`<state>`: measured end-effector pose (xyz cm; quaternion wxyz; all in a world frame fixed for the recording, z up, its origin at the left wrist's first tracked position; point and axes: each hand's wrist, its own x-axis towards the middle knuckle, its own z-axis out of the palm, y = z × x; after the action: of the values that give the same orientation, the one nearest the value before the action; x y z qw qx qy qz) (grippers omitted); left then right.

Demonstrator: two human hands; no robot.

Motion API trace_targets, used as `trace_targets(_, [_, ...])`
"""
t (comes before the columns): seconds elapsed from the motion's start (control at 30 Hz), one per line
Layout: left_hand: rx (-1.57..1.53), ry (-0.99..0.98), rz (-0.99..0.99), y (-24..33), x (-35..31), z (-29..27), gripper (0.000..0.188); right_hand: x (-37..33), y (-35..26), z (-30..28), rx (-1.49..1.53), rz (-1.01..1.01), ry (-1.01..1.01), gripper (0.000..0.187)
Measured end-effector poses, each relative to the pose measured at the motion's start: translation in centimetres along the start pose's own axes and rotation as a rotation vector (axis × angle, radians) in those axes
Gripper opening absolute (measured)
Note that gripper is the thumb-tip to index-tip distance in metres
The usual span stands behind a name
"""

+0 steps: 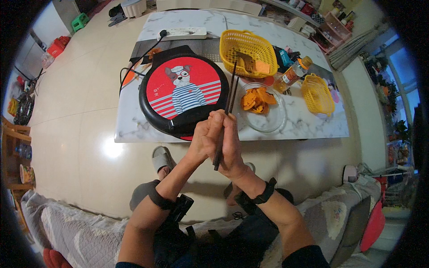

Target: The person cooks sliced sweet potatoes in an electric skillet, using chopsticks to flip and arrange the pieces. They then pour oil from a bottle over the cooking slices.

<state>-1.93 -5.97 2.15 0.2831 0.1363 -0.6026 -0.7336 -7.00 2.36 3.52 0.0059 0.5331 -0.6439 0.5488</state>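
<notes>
Sitting close to the front edge of the tabletop (319, 128), a black griddle (145, 105) with a red lid (183, 89) bears small pale lettering (155, 91). Left hand (208, 137) and right hand (230, 145) clasp together at that edge, both grips closed around dark chopsticks (231, 89) pointing away. The glass bowl (268, 125) of orange pieces (257, 100) leaves bare marbled room toward the right corner; beyond stand a labelled bottle (289, 76) and small yellow basket (318, 94).
</notes>
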Motion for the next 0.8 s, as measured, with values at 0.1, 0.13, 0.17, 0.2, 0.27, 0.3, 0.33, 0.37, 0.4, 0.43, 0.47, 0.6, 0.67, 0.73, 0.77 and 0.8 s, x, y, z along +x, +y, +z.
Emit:
trace_targets(0.1, [0.014, -0.021, 0.03, 0.04, -0.13, -0.19, 0.048, -0.06, 0.06, 0.01, 0.001, 0.011, -0.006, 0.061])
trace_targets(0.13, [0.026, -0.026, 0.074, 0.08, -0.17, -0.25, 0.048, -0.08, 0.06, -0.02, 0.005, 0.016, -0.011, 0.061])
trace_targets(0.17, [0.038, -0.032, 0.116, 0.15, -0.2, -0.3, 0.048, -0.08, 0.05, -0.05, 0.0, 0.008, -0.009, 0.061])
trace_targets(0.2, [0.051, -0.038, 0.074, 0.21, -0.24, -0.34, 0.048, -0.11, 0.02, -0.08, 0.001, 0.008, -0.009, 0.061])
trace_targets(0.27, [0.088, -0.037, -0.015, 0.34, -0.26, -0.46, 0.049, -0.12, -0.09, -0.13, 0.003, 0.015, -0.012, 0.061])
trace_targets(0.3, [0.069, -0.042, -0.008, 0.35, -0.24, -0.42, 0.049, -0.14, -0.17, -0.17, 0.003, 0.022, -0.016, 0.061])
trace_targets(0.33, [0.059, -0.036, -0.006, 0.36, -0.21, -0.38, 0.049, -0.14, -0.24, -0.19, 0.003, 0.03, -0.02, 0.06])
trace_targets(0.37, [0.057, -0.033, -0.022, 0.36, -0.2, -0.33, 0.049, -0.14, -0.3, -0.2, 0.004, 0.035, -0.019, 0.06])
trace_targets(0.4, [0.059, -0.027, 0.031, 0.38, -0.2, -0.31, 0.049, -0.12, -0.37, -0.18, 0.007, 0.04, -0.018, 0.06])
trace_targets(0.43, [0.067, -0.023, 0.064, 0.39, -0.23, -0.28, 0.049, -0.11, -0.42, -0.16, 0.014, 0.049, -0.024, 0.059])
trace_targets(0.47, [0.075, -0.02, 0.1, 0.4, -0.25, -0.25, 0.049, -0.08, -0.44, -0.12, 0.009, 0.046, -0.018, 0.059])
trace_targets(0.6, [0.035, -0.041, 0.025, 0.57, -0.38, -0.38, 0.048, 0.14, -0.33, -0.02, 0.029, 0.033, -0.014, 0.059])
trace_targets(0.67, [0.046, -0.041, 0.016, 0.62, -0.44, -0.27, 0.047, 0.15, -0.31, -0.07, 0.02, 0.028, -0.018, 0.058])
trace_targets(0.73, [-0.004, -0.065, 0.045, 0.67, -0.5, -0.22, 0.046, 0.13, -0.33, -0.11, -0.026, 0.029, -0.027, 0.059])
trace_targets(0.77, [-0.027, -0.075, 0.057, 0.71, -0.52, -0.25, 0.046, 0.14, -0.34, -0.1, -0.029, 0.026, -0.03, 0.058])
trace_targets(0.8, [-0.016, -0.074, 0.058, 0.73, -0.53, -0.26, 0.046, 0.14, -0.36, -0.12, -0.032, 0.023, -0.033, 0.058])
